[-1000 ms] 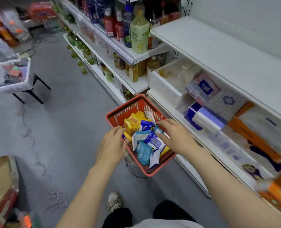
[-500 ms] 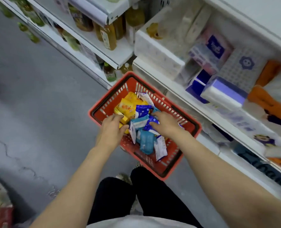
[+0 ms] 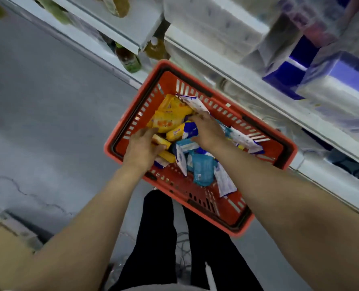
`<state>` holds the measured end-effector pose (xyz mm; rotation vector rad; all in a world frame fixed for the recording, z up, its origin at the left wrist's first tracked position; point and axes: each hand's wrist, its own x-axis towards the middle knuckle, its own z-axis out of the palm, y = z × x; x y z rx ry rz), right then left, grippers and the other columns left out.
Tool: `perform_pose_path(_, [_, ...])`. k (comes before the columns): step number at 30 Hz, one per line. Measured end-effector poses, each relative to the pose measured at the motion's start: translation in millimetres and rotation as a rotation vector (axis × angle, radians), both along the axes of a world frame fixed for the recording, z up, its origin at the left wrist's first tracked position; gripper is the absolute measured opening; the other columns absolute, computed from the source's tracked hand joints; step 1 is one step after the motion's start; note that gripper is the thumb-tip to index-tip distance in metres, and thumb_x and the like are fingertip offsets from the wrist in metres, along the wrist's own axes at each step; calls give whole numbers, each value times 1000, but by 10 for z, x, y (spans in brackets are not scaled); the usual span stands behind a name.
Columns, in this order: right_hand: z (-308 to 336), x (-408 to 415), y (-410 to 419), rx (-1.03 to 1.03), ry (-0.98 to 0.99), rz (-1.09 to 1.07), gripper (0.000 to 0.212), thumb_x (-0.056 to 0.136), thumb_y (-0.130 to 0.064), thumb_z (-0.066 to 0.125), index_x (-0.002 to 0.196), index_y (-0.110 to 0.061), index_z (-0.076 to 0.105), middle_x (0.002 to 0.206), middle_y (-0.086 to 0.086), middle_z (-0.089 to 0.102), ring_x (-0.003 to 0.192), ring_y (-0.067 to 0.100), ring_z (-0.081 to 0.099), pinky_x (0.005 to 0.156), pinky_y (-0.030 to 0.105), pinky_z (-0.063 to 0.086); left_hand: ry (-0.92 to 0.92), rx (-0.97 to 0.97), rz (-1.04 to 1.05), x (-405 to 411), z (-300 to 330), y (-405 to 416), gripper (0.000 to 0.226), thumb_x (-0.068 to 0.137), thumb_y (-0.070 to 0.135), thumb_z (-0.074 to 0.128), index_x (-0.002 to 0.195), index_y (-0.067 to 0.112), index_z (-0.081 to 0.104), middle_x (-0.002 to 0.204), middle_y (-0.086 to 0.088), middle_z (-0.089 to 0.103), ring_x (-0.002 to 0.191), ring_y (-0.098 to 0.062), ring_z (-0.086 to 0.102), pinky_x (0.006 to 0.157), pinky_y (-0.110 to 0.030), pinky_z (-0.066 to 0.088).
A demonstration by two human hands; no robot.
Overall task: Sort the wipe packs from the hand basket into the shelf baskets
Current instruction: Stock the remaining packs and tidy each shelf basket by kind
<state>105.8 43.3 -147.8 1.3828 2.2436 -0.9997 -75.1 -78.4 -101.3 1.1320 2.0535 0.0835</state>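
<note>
A: Where are the wipe packs lying?

B: They are all sitting in the red basket [image 3: 264,164], heaped loosely. The yellow packs [image 3: 170,116] are lying toward its far left corner, the blue pack [image 3: 202,171] is lying near the middle, and white-and-blue packs [image 3: 242,139] are spreading toward the right wall.

A: What are the hands doing?

B: Both are reaching down into the basket. The left hand [image 3: 141,149] is coming in over the left rim, its grip curling round a small yellow pack [image 3: 160,141], thumb on top. The right hand [image 3: 208,131] is lying palm down on the middle of the heap, touching a yellow-and-blue pack [image 3: 182,131]. Its fingers are hidden under the back of the hand, so I cannot tell whether its grip is closing on anything.

A: And around the basket?

B: The white shelf [image 3: 247,85] is running along the far right, with blurred white and blue boxes [image 3: 289,70] sitting on it. Bottles [image 3: 130,59] are standing on the lower shelf at the far left. The grey floor [image 3: 38,91] is filling the left side, and a cardboard box [image 3: 4,244] is showing at the near left corner. The person's dark trousers [image 3: 153,238] are showing just below the basket
</note>
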Motion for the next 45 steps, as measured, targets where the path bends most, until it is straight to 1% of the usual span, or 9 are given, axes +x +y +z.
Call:
perform_pose_path(3, [-17,130,-60,175,-66,-73,29,88,-28,69,115,-17,68,119,10,58,119,31,47,88,37,45,-25,-74,-90,-62,-145,108,63,85,33,72,142,26,48,155,-10,31,141,-33,26,114,-45,29])
perform_pose_path(6, [89,290,-107,226,-17,-280,25,89,-34,67,103,-14,69,105,10,64,111,30,48,83,35,40,-49,-120,-107,-125,-241,185,51,86,21,70,134,25,55,152,-7,36,138,-28,32,106,-33,32])
perform_pose_path(11, [488,523,-301,-257,475,-943,15,95,-18,63,107,-9,62,109,15,69,100,28,66,87,44,55,-63,33,-207,-214,-102,279,4,89,12,59,88,16,58,97,-7,61,91,-27,59,63,-29,37])
perform_pose_path(16, [827,654,-679,-282,643,-1188,15,95,-4,61,101,-16,55,116,24,66,88,18,70,69,25,59,-172,211,-5,-221,301,282,12,94,22,60,90,17,49,83,0,59,76,-18,52,65,-29,32])
perform_pose_path(21, [1273,775,-1006,-184,813,-1249,54,91,10,58,124,-33,52,118,7,66,99,17,70,76,30,60,-273,220,115,-55,687,338,15,97,30,57,98,17,50,89,1,58,83,-19,52,66,-28,32])
perform_pose_path(25, [1676,996,-1146,19,757,-1318,35,89,7,60,111,-21,63,112,14,68,91,20,69,77,31,60,-388,317,140,209,933,371,16,97,29,57,104,17,51,87,8,57,89,-20,57,60,-25,36])
perform_pose_path(31, [2168,1622,-1299,244,855,-1470,17,88,-1,66,97,-15,65,87,-3,69,70,4,67,57,16,52,-646,457,90,777,1360,389,39,95,13,57,125,38,58,122,-2,66,99,-18,64,84,-43,55])
perform_pose_path(37, [2613,2650,-1761,422,976,-1484,23,79,-16,81,85,-29,62,91,1,69,84,19,70,63,28,58,-878,469,71,1960,1771,176,31,91,11,65,115,32,66,98,-7,75,90,-19,69,81,-34,53])
perform_pose_path(45, [2993,4609,-2790,459,1112,-1599,51,80,-11,80,125,-24,60,100,4,72,88,19,72,74,32,60,-1060,401,-118,4168,2236,-530,51,79,10,78,117,36,58,102,-10,74,87,-20,73,69,-31,58])
